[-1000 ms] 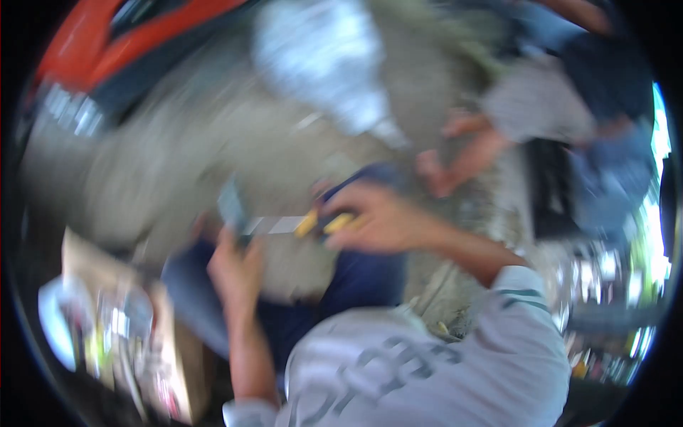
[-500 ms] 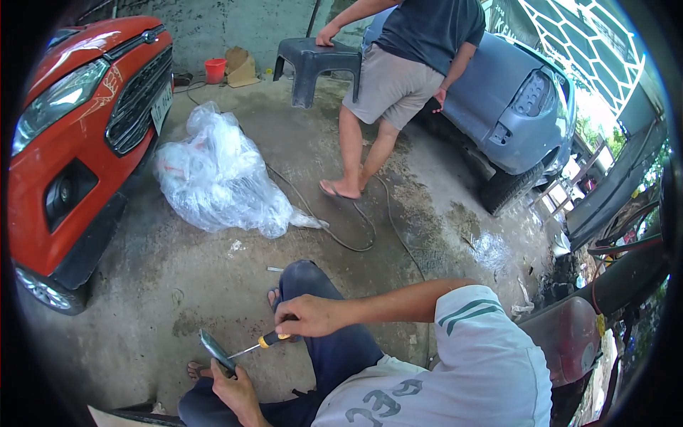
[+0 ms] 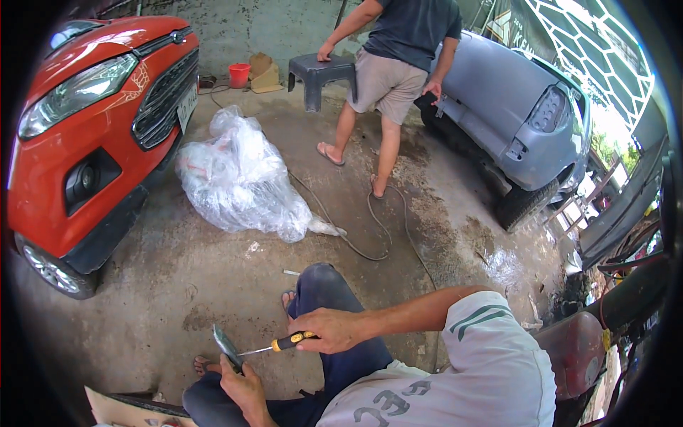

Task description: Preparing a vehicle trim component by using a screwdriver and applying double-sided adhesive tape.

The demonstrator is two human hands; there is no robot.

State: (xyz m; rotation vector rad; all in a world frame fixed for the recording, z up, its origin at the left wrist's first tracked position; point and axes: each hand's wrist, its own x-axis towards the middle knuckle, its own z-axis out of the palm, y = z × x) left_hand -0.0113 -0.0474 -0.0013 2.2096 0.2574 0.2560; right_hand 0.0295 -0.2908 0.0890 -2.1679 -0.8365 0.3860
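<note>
My left hand (image 3: 243, 390) is closed around a slim, dark greenish piece (image 3: 226, 344) with a glossy edge; its exact kind I cannot make out. My right hand (image 3: 331, 330) grips a screwdriver (image 3: 290, 341) by its black and yellow handle. The thin metal shaft points left, and its tip meets the edge of the piece just above my left fingers. Whether the tip sits in a slot or only rests there is too small to tell. Both hands are over my bent legs in dark trousers (image 3: 324, 288).
An orange-red car (image 3: 92, 107) stands at the left, a grey vehicle (image 3: 498, 92) at the right. Bunched clear plastic sheeting (image 3: 242, 181) and a hose (image 3: 370, 256) lie on the concrete. Beyond, another person (image 3: 398, 64) holds a dark stool (image 3: 313, 75). A red bucket (image 3: 239, 75) is by the wall.
The view has shifted, so the surroundings sit farther right. The other person has stepped on, carrying the stool. My right hand has turned the screwdriver a little flatter; both my holds are unchanged.
</note>
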